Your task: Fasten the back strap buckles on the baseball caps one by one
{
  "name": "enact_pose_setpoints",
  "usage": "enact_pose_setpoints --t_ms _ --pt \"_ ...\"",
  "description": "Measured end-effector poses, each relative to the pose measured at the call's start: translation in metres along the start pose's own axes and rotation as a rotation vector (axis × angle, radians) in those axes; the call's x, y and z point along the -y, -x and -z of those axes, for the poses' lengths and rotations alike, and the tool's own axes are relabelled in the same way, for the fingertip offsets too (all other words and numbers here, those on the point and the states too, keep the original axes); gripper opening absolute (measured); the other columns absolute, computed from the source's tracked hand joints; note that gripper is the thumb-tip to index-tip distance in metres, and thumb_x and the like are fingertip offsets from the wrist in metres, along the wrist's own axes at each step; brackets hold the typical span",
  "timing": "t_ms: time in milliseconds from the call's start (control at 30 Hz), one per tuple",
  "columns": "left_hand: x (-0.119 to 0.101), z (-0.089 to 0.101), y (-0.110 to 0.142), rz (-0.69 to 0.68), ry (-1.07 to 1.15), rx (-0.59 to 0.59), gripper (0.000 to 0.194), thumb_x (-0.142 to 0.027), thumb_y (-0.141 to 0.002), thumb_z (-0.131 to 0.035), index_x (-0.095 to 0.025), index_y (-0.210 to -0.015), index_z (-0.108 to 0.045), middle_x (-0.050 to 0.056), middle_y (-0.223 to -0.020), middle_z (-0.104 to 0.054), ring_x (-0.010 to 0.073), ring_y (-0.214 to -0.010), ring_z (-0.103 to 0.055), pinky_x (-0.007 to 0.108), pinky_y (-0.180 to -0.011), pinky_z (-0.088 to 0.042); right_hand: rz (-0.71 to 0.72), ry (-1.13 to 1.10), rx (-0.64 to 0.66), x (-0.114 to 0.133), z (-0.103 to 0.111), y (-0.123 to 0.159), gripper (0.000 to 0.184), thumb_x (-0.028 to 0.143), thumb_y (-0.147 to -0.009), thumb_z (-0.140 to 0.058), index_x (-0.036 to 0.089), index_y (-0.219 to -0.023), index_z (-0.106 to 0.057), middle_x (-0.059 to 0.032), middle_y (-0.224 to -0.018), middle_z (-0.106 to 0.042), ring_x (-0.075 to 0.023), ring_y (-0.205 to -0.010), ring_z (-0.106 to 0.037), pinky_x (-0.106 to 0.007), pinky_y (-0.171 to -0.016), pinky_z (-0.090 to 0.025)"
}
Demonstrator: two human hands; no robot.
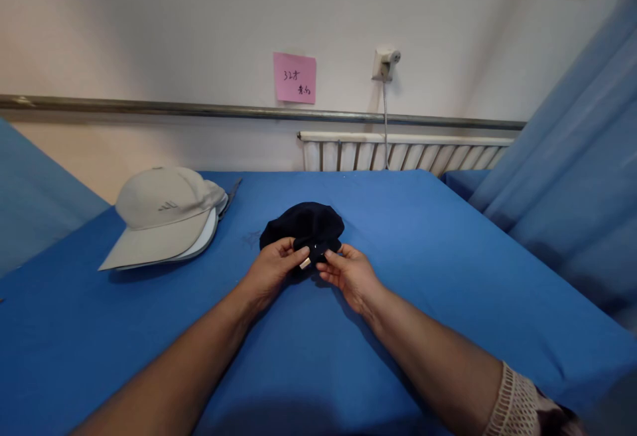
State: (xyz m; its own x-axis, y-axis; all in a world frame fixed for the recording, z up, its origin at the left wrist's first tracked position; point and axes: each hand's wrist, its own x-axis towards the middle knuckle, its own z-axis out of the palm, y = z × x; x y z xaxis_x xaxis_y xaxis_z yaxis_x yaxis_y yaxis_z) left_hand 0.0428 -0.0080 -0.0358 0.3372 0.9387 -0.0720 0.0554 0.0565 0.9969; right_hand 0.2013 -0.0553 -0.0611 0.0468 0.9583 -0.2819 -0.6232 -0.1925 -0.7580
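Note:
A dark, nearly black cap (303,220) rests on the blue-covered surface in front of me, its rounded crown facing away. My left hand (271,267) pinches its near edge between thumb and fingers, beside a small pale tag (305,263). On the other side of that edge, my right hand (351,273) grips the dark band the same way. Small shiny spots show on the band between my thumbs. The cap's brim cannot be made out.
At the left lies a stack of caps, a beige cap (162,200) on top. Blue cloth (423,243) covers the table. Behind it are a radiator (398,152), a metal rail (199,109), a pink note (294,77) and a plugged socket (383,64). Blue curtains (572,137) hang at the sides.

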Motion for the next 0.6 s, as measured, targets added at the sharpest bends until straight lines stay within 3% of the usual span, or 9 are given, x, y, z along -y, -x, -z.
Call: enact_pose_setpoints --t_ms 167,267,367,500,600 --pt "-0.007 0.001 0.006 -0.218 -0.542 -0.229 0.025 -0.042 -0.075 -0.07 -0.019 -0.077 -0.06 0.001 -0.071 -0.062 0.0167 -0.065 -0.056 0.029 -0.062 -0.04 0.033 0.066 -0.099 0.0 -0.002 -0.002 0.025 0.023 -0.073 -0.075 0.018 -0.075 -0.051 0.0014 -0.066 -0.064 -0.0128 -0.062 -0.067 -0.022 -0.056 -0.053" --pt "-0.016 -0.003 0.018 -0.379 -0.724 -0.322 0.021 -0.04 -0.08 -0.065 -0.021 -0.074 -0.06 0.0 -0.069 -0.063 0.0168 -0.063 -0.055 0.029 -0.065 -0.04 0.073 0.104 -0.139 -0.002 -0.003 -0.004 0.029 0.024 -0.072 -0.076 0.019 -0.071 -0.047 0.0019 -0.061 -0.061 -0.0144 -0.06 -0.067 -0.022 -0.051 -0.051" --pt "-0.021 -0.01 0.025 -0.428 -0.722 -0.282 0.016 -0.038 -0.08 -0.066 -0.022 -0.078 -0.065 0.001 -0.074 -0.067 0.0189 -0.068 -0.059 0.03 -0.069 -0.041 0.116 0.14 -0.15 -0.005 -0.002 -0.006 0.032 0.027 -0.068 -0.079 0.02 -0.069 -0.047 0.0018 -0.059 -0.06 -0.0139 -0.056 -0.064 -0.021 -0.046 -0.047" --pt "-0.016 -0.015 0.023 -0.388 -0.692 -0.194 0.021 -0.037 -0.075 -0.072 -0.025 -0.093 -0.071 0.004 -0.086 -0.07 0.0242 -0.081 -0.061 0.032 -0.074 -0.042 0.158 0.162 -0.159 -0.008 0.0 -0.008 0.034 0.031 -0.063 -0.081 0.02 -0.066 -0.049 0.0043 -0.056 -0.055 -0.0099 -0.05 -0.056 -0.02 -0.043 -0.043" --pt "-0.011 -0.015 0.019 -0.374 -0.755 -0.175 0.02 -0.035 -0.074 -0.073 -0.025 -0.091 -0.072 0.005 -0.084 -0.068 0.0245 -0.082 -0.061 0.034 -0.076 -0.042 0.184 0.169 -0.152 -0.009 -0.001 -0.008 0.033 0.032 -0.061 -0.08 0.019 -0.065 -0.05 0.0057 -0.055 -0.052 -0.0084 -0.048 -0.052 -0.019 -0.041 -0.04"
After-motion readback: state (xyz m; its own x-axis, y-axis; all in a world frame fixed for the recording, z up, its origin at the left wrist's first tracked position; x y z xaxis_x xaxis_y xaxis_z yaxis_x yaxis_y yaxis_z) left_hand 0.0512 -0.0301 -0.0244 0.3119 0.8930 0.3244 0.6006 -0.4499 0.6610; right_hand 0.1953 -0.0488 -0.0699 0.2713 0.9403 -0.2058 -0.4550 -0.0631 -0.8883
